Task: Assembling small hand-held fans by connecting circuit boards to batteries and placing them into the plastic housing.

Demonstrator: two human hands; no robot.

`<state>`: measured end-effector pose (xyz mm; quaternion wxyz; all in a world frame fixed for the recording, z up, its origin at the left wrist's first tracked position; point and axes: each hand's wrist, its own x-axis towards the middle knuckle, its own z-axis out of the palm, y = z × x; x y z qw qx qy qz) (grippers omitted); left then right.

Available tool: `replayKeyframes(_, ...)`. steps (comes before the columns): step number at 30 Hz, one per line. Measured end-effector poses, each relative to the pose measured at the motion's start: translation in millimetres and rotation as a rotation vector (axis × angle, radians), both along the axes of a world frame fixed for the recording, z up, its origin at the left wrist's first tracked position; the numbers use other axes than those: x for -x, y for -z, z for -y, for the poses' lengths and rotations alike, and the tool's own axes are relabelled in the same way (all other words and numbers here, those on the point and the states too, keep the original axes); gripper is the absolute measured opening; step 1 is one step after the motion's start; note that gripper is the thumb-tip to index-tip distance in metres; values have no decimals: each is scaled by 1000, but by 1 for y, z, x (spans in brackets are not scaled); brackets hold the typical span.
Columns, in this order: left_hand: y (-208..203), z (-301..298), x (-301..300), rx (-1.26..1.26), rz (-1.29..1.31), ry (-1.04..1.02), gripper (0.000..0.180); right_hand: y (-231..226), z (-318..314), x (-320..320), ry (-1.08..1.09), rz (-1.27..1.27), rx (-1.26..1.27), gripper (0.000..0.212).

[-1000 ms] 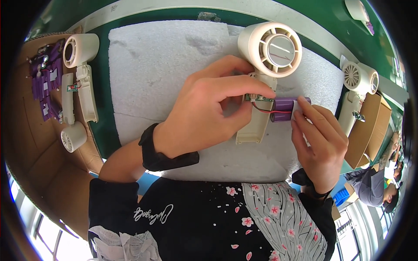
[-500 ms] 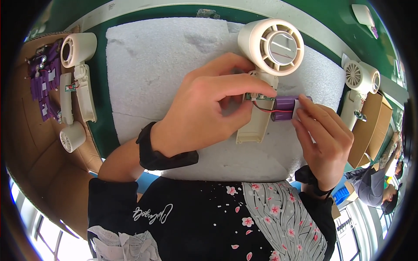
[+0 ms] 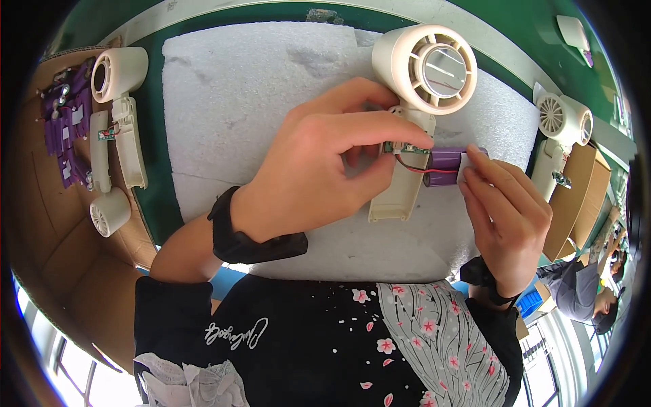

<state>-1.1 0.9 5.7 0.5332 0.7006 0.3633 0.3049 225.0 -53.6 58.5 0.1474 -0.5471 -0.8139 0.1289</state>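
Note:
A cream handheld fan (image 3: pixel 426 68) lies on the white foam sheet, its round grille toward the far side and its opened handle shell (image 3: pixel 395 197) toward me. My left hand (image 3: pixel 319 159) is closed, with thumb and forefinger pinching a small green circuit board (image 3: pixel 409 148) over the handle. Red and dark wires (image 3: pixel 415 168) run from the board to a purple battery pack (image 3: pixel 443 168) of two cells. My right hand (image 3: pixel 505 210) grips the pack's right end, fingertips on its pale label. The left fingers hide part of the handle.
At left, a cardboard box (image 3: pixel 74 251) holds several purple battery packs (image 3: pixel 68 129); an opened fan (image 3: pixel 125 122) lies at its edge. Another fan (image 3: pixel 559 129) and a smaller box (image 3: pixel 576 197) stand at right. A white foam sheet (image 3: pixel 237 88) covers the green table. Another person (image 3: pixel 576 292) is at far right.
Both hands keep their grips on the board and battery pack, with hardly any movement. The whole view has shifted very slightly.

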Motion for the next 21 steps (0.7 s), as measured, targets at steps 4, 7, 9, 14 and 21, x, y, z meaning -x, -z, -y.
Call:
replayKeyframes(4, 0, 0, 1, -5, -1, 0, 36, -2, -1, 0, -1, -1, 13, 16)
replayKeyframes(7, 0, 0, 1, 11, -9, 6, 35, -3, -2, -1, -6, -8, 40, 17)
replayKeyframes(9, 0, 0, 1, 12, 0, 6, 35, 0, -1, -2, -4, -12, 22, 17)
replayKeyframes(14, 0, -1, 1, 4, -1, 13, 35, 0, -2, -3, -2, -24, 13, 17)
replayKeyframes(21, 0, -1, 1, 1, -5, 17, 35, 1, -1, -1, 0, -14, 2, 17)
